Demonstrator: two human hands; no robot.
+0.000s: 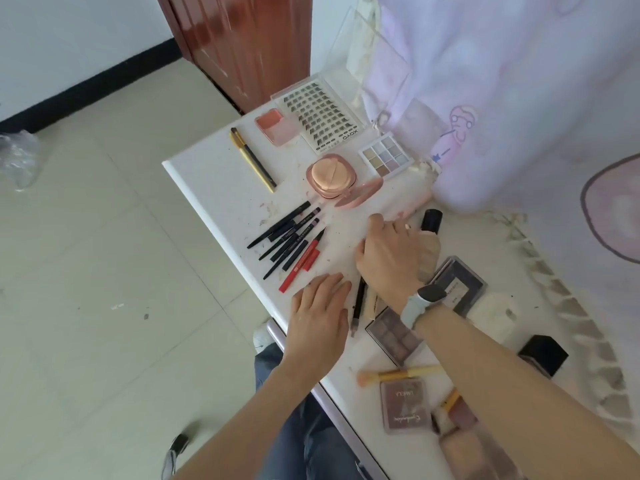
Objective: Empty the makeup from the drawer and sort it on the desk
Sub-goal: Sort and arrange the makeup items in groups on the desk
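- Left hand (318, 313) flat on desk (214, 188) at lower centre, fingers straight, holding nothing.
- Right hand (393, 258) at centre curls round a beige bottle (429, 251).
- Pencils (289, 240) grouped centre-left; unsorted palettes (394, 336) lower right.
- Advice: set bottle upright, away from the pencil row.

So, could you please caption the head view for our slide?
Left hand flat on the desk, right hand among sorted makeup.

red-brown wooden door (242, 43) | pale floor tiles (104, 237) | crumpled clear plastic bag (19, 157) on floor | lilac curtain (519, 98)
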